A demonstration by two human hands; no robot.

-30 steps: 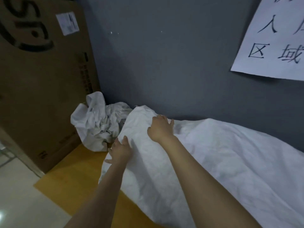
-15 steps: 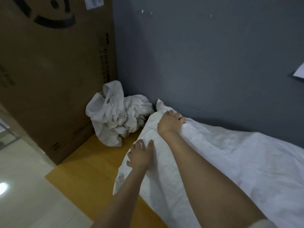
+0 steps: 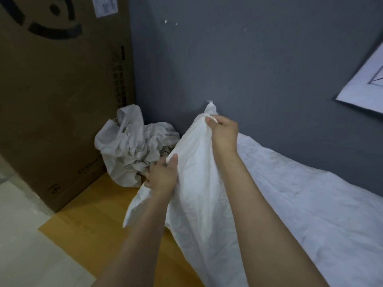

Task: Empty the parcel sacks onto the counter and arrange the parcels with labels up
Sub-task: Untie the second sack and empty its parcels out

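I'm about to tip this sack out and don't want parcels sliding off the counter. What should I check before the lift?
1. Grip of right hand on the white sack top corner, fingers curled round it: ok.
2. Grip of left hand on the sack's lower edge: ok.
3. Sack's open end lies over the counter: cannot tell, that end is out of view.
4. Parcels inside: cannot tell, none visible.
5. The crumpled sack sits in the corner beside the cardboard box: ok.
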